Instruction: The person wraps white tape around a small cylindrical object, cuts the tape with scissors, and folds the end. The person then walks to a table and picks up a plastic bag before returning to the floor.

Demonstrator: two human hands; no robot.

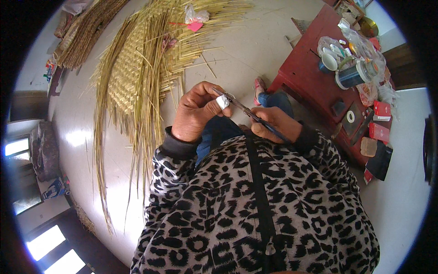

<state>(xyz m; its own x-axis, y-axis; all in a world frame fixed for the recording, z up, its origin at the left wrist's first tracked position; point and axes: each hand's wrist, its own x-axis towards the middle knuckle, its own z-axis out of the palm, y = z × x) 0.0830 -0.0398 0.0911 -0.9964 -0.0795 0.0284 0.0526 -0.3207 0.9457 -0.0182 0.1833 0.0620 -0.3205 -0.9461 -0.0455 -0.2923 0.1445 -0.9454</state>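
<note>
In front of my body, my left hand (194, 109) is closed, with thumb and index finger together. A small white piece (222, 102), like tape or cloth, is at the thumb tip; whether it is pinched or wrapped round the thumb I cannot tell. My right hand (278, 123) grips a pair of dark metal scissors (246, 111). The blades point up and left, reaching just past the white piece beside my left fingertips. My right fingers partly cover the handles.
A partly woven straw mat (130, 77) with long loose strands lies on the floor ahead left. A plastic bag (196, 16) rests on it. At right, a red table (301, 68) carries a wire spool (351, 76), a cup (327, 63) and red boxes (379, 131). Stalk bundles (89, 34) lie far left.
</note>
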